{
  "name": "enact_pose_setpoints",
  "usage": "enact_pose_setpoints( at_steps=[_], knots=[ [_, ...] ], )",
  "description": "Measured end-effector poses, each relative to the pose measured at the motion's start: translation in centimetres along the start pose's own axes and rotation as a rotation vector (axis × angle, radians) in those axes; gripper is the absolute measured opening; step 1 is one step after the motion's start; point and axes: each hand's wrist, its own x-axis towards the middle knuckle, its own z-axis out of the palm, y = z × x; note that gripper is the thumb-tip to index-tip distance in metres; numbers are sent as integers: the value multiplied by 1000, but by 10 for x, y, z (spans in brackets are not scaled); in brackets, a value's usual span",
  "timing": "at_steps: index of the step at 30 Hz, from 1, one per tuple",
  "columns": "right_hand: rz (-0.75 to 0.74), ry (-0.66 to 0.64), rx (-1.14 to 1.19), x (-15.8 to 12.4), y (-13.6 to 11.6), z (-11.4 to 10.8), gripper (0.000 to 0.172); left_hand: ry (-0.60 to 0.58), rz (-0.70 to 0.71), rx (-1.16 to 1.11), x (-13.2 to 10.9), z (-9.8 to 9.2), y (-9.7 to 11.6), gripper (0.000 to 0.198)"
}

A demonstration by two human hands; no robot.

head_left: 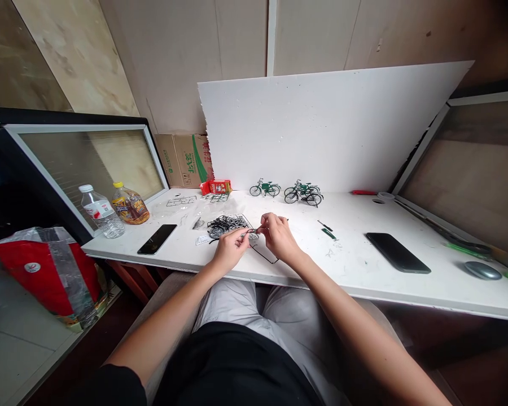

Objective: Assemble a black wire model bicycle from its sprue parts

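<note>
Pinching thin dark part (254, 230) btwn fingertips, L hand (230, 248) & R hand (278, 234) both, rt by pile of blk bits (225, 225) tbh.

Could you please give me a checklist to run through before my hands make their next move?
1. Left hand grips the thin dark part: ok, fingertips pinch it.
2. Right hand on that part too: ok, its fingertips hold it close to the left ones.
3. Fit of the part's ends: cannot tell, too small and partly covered by fingers.
4. Loose black parts laid out separately: not ok, they lie in a tangled heap.
5. Model bicycles apart from the hands: ok, they stand farther back.
</note>
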Motion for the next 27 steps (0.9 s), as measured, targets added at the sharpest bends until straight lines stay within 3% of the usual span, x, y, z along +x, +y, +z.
enact_pose_setpoints(
  at_steps=[4,9,11,14,18,24,27],
  knots=[
    [64,-14,82,-1,0,-1,52,-39,-9,-60,1,-4,7,28],
    [116,-76,83,0,-4,-5,53,-74,47,57,1,-5,1,27],
    [125,-106,66,0,-5,-7,44,-72,-34,20,1,-3,-6,26],
    [100,-119,34,0,-6,-10,24,-50,-244,-218,5,-2,-12,31],
    [-26,-87,-94,1,-11,-12,13,30,-489,-511,14,-6,-6,36],
    [-84,-33,-177,2,-21,-14,40,41,-590,-752,18,-14,16,29],
    [-80,-44,-135,2,-19,-13,44,24,-612,-789,17,-13,19,29]
  ],
)
